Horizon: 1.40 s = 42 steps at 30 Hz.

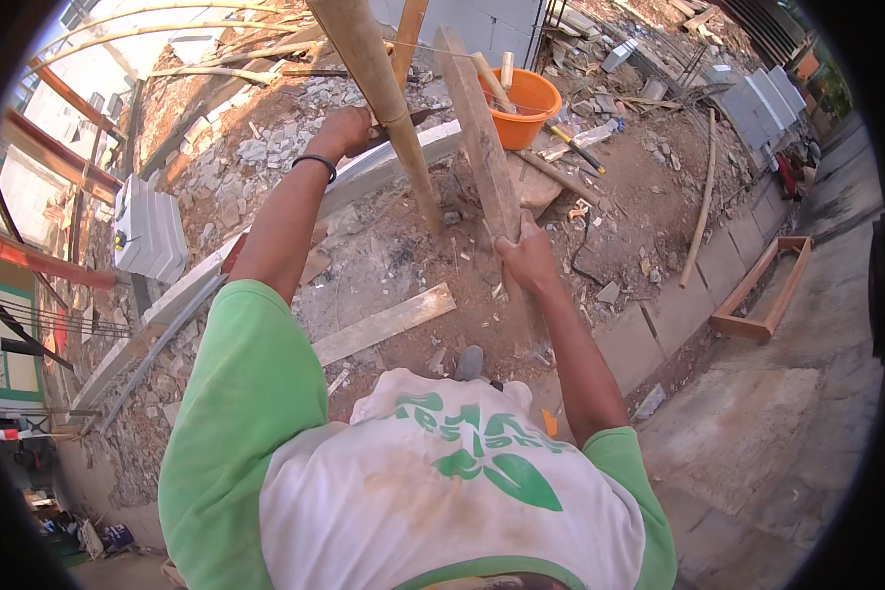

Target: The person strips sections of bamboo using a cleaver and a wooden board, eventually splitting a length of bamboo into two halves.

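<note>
Partly hidden tool (422, 115) behind bamboo pole (386, 96)

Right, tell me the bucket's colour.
The bucket is bright orange, seen best in the head view.

The shirt (354, 501) is white, with green sleeves (241, 383) and a green leaf pattern (523, 482); brown stains (403, 482) mark its white part. The bucket (514, 134) is bright orange. The plank (488, 157) is grey-brown, and the pole (371, 79) is yellowish tan. The wristband (317, 158) is black. The soil (649, 231) is brown, and the frame (789, 288) is reddish brown.
</note>
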### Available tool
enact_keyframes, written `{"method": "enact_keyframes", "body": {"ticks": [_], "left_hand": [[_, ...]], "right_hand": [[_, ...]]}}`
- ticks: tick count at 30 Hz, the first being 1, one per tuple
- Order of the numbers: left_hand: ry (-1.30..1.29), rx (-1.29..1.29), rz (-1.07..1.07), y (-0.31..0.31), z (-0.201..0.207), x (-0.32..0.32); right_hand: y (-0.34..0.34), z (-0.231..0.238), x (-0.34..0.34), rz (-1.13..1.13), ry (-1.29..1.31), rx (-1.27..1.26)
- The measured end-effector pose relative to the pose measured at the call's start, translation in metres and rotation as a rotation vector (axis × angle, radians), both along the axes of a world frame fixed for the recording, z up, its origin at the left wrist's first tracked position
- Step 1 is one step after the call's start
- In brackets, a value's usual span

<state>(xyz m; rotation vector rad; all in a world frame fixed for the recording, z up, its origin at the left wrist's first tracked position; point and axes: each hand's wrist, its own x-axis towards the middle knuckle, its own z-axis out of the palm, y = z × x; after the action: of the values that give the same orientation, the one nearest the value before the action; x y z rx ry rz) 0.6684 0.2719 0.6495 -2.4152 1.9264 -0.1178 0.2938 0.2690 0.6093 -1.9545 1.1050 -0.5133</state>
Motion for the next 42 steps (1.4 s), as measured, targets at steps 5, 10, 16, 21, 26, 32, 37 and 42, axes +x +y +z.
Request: {"method": "enact_keyframes", "body": {"ticks": [5,10,16,21,26,32,37,42], "left_hand": [[0.009,-0.044,0.144,0.023,-0.02,0.027],[0.079,-0.107,0.09,0.048,-0.037,0.044],[0.148,-0.138,0.116,0.057,-0.026,0.003],[0.151,-0.137,0.144,0.035,-0.013,-0.029],[0.467,-0.112,0.228,0.016,-0.06,0.025],[0.598,-0.967,0.144,0.061,0.068,-0.013],[1.012,-0.92,-0.192,0.033,0.115,-0.072],[0.803,-1.295,-0.162,-0.001,0.088,-0.066]], "right_hand": [[0.009,0.08,0.035,-0.064,-0.591,-0.196],[-0.008,0.03,0.037,0.084,-0.196,-0.159],[-0.013,-0.038,0.019,0.314,0.218,0.141],[0.008,-0.072,0.012,0.179,-0.02,0.217],[0.015,-0.023,0.029,0.145,-0.105,0.103],[0.007,0.039,0.009,0.125,-0.296,-0.002],[0.03,0.042,-0.006,0.114,-0.119,0.123],[0.06,0.076,0.007,0.036,-0.25,-0.081]]}}
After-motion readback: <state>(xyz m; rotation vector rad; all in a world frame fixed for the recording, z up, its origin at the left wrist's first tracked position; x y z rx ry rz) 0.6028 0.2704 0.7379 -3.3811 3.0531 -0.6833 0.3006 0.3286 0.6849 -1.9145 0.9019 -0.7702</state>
